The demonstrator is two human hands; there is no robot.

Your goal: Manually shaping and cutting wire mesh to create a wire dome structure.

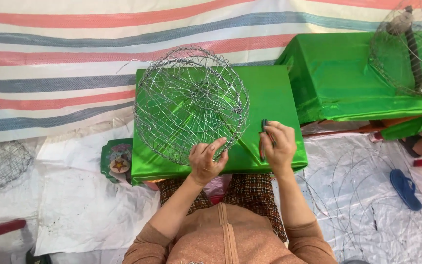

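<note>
A round wire frame, woven from thin silver wire, stands on a low table draped in shiny green cloth. My left hand grips the frame's lower near edge with fingers curled over the wires. To the right of the frame, my right hand holds dark-handled pliers, resting on the green cloth. The pliers' jaws are mostly hidden by my fingers.
A second green-draped table at the right carries another wire frame. Loose wire hoops lie on the plastic floor sheet, beside a blue sandal. A dark wire mesh ball sits far left. A striped tarp hangs behind.
</note>
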